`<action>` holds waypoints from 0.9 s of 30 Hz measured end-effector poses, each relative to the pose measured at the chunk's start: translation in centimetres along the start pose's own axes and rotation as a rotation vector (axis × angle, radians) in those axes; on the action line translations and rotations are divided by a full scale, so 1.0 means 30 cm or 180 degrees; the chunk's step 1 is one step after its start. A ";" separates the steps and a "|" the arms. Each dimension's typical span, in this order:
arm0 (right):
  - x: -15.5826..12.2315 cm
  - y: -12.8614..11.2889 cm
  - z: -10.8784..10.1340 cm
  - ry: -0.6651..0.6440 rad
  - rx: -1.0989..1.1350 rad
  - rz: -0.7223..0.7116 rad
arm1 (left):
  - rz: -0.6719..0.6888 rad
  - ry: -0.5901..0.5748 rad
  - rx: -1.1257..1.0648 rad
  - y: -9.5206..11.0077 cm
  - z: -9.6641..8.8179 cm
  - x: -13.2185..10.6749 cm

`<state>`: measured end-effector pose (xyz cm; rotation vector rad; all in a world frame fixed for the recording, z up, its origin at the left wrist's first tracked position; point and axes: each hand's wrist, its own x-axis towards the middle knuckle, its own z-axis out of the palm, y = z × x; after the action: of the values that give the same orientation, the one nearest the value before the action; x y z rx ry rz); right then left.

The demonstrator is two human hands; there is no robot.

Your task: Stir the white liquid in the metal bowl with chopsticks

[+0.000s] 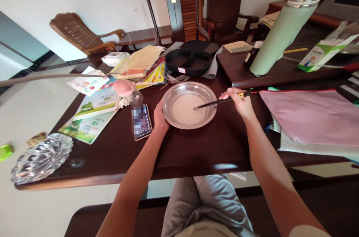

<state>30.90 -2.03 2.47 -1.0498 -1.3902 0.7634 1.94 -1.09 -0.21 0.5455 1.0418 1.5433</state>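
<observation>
A shallow metal bowl (pixel 170 116) stands on the dark wooden table and holds a pale, milky liquid (pixel 185 108). My left hand (pixel 161 117) grips the bowl's left rim, its fingers partly hidden by the bowl. In my right hand (pixel 239 101), closed at the bowl's right side, are dark chopsticks (pixel 217 101) with yellow bands near the top. Their tips reach down to the liquid near the bowl's middle. Left of my left hand lies a phone (pixel 142 121) with a lit, partly blurred screen.
Books (pixel 95 104), papers and a pink-topped object (pixel 124 88) lie on the left, near a cut-glass dish (pixel 46 156). Behind the bowl sits a black case (pixel 189 61). A tall green thermos (pixel 283 37) rises at back right; a pink zip pouch (pixel 311 115) lies at right.
</observation>
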 end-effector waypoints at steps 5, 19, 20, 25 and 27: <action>-0.013 0.003 0.053 -0.0601 -0.0125 0.0072 | -0.0046 0.0018 -0.0033 -0.004 -0.004 0.006; -0.011 0.009 0.042 -0.0549 -0.0040 0.0111 | -0.0018 0.0050 -0.0035 -0.009 -0.006 0.010; -0.012 0.013 0.052 -0.0644 -0.0100 0.0110 | -0.0013 0.0047 -0.0039 -0.011 -0.006 0.012; -0.005 0.018 0.036 -0.0311 -0.0264 0.0042 | -0.0005 0.0026 -0.0036 -0.012 -0.006 0.011; -0.001 0.011 0.017 -0.0092 -0.0146 0.0019 | 0.0000 -0.0015 -0.0025 -0.010 -0.007 0.009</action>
<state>30.44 -1.86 2.09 -1.0828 -1.4356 0.7567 1.87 -0.90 -0.63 0.5434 1.0316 1.5451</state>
